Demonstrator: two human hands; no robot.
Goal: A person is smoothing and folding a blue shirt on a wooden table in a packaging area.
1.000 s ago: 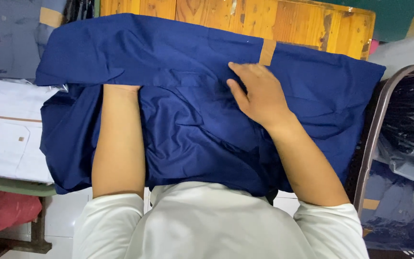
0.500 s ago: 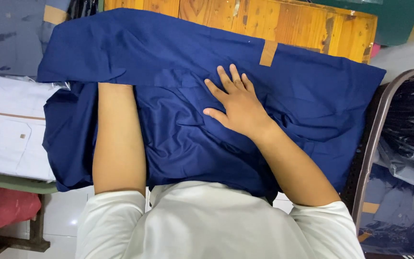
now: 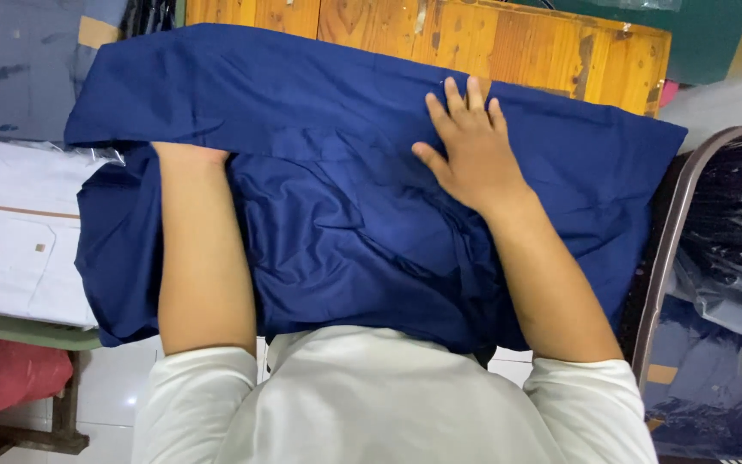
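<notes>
Navy blue garment point(image 3: 337, 215): plain woven fabric, spread flat across the work surface with its upper portion folded over. Creases run through the centre; the near edge hangs off. Garment type cannot be determined, possibly a shirt.

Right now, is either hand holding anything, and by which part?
The right hand lies flat on the blue cloth, gripping nothing. The left hand is hidden under a fold.
</notes>
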